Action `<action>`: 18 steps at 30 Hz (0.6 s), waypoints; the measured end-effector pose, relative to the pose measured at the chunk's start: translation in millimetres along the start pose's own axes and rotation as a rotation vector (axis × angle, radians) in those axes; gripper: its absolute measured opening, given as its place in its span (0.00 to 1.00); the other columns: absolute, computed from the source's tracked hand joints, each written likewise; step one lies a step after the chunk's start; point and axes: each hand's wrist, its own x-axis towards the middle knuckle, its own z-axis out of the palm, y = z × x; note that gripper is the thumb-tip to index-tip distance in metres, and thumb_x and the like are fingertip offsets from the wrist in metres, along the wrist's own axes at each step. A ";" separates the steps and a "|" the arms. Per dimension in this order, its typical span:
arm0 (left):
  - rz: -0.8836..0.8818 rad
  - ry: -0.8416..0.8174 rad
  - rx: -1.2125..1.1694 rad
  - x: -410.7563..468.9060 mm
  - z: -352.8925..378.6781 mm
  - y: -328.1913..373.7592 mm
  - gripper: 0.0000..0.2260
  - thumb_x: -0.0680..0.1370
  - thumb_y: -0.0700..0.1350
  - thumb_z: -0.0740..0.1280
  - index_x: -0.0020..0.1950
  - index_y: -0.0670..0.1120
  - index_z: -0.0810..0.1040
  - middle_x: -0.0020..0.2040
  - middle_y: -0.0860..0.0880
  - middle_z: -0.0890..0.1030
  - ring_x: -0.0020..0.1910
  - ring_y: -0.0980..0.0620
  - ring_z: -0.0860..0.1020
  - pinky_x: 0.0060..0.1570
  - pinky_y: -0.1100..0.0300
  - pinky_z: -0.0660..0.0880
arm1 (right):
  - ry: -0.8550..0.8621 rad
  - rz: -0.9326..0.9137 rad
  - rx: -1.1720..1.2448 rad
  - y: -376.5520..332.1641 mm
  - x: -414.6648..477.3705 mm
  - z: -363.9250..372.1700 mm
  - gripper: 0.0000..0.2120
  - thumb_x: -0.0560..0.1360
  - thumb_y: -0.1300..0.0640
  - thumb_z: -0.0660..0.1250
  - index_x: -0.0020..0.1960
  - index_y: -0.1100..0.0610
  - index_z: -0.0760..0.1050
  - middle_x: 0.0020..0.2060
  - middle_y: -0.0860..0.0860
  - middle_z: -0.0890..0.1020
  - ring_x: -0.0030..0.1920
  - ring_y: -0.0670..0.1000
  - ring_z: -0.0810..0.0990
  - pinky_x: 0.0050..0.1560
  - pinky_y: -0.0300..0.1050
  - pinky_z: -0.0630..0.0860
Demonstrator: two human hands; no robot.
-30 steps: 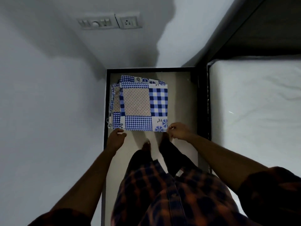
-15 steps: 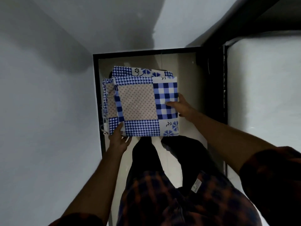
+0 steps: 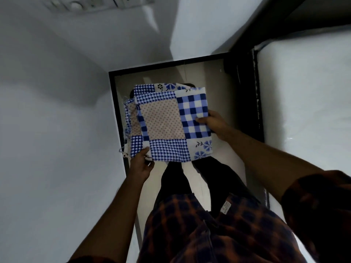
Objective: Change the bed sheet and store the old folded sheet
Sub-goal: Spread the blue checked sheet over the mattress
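Patchwork cloth fills the centre of the frame: the folded sheet (image 3: 167,124), in blue gingham, larger blue checks, a beige dotted square and blue flower patches, is held flat between both hands over the narrow strip of pale floor (image 3: 224,88). The left hand (image 3: 141,165) pinches its lower left corner, thumb on top of the small-check patch and fingers curled beneath. The right hand (image 3: 213,124) grips the right edge, thumb pressed on the large-check patch, the other fingers hidden under the fabric. Loose threads hang from the sheet's left side. To the right of the floor runs the dark bed frame (image 3: 256,103), and beyond it the bare white mattress (image 3: 303,114). A white wall (image 3: 57,130) takes up the left. A switch plate (image 3: 98,3) sits at the upper left edge. Below are dark trousers (image 3: 174,179) and a plaid shirt (image 3: 218,232).
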 end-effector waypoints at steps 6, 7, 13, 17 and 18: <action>0.160 -0.145 0.105 -48.7 34.4 42.7 0.15 0.80 0.39 0.66 0.67 0.45 0.74 0.57 0.43 0.80 0.49 0.44 0.81 0.47 0.45 0.81 | 0.030 -0.179 0.158 -18.3 -58.5 -2.1 0.23 0.76 0.57 0.73 0.69 0.49 0.73 0.60 0.48 0.82 0.58 0.53 0.82 0.59 0.56 0.79; 0.177 -0.175 0.118 -58.2 44.3 50.3 0.18 0.80 0.39 0.66 0.70 0.45 0.73 0.60 0.42 0.80 0.54 0.41 0.80 0.50 0.40 0.80 | 0.049 -0.218 0.171 -23.7 -70.5 -8.0 0.21 0.77 0.58 0.72 0.68 0.49 0.73 0.59 0.47 0.82 0.57 0.51 0.82 0.59 0.55 0.79; 0.300 -0.422 0.360 -117.2 138.8 62.1 0.20 0.79 0.37 0.67 0.71 0.45 0.74 0.64 0.43 0.81 0.62 0.41 0.79 0.58 0.43 0.78 | 0.251 -0.441 0.375 -28.2 -144.3 -99.4 0.24 0.75 0.64 0.72 0.69 0.55 0.73 0.62 0.55 0.81 0.60 0.56 0.81 0.56 0.53 0.80; 0.392 -0.530 0.635 -152.0 241.3 29.9 0.16 0.80 0.40 0.68 0.68 0.47 0.76 0.63 0.46 0.81 0.59 0.45 0.80 0.56 0.47 0.79 | 0.435 -0.554 0.552 -5.4 -198.8 -182.0 0.24 0.76 0.68 0.69 0.71 0.62 0.71 0.63 0.58 0.80 0.61 0.56 0.82 0.55 0.50 0.80; 0.412 -0.567 0.692 -159.5 271.7 16.3 0.16 0.80 0.40 0.69 0.67 0.48 0.76 0.62 0.46 0.81 0.58 0.46 0.81 0.54 0.48 0.79 | 0.477 -0.566 0.611 2.3 -212.9 -204.2 0.23 0.76 0.68 0.69 0.71 0.61 0.72 0.63 0.58 0.80 0.61 0.56 0.81 0.56 0.52 0.80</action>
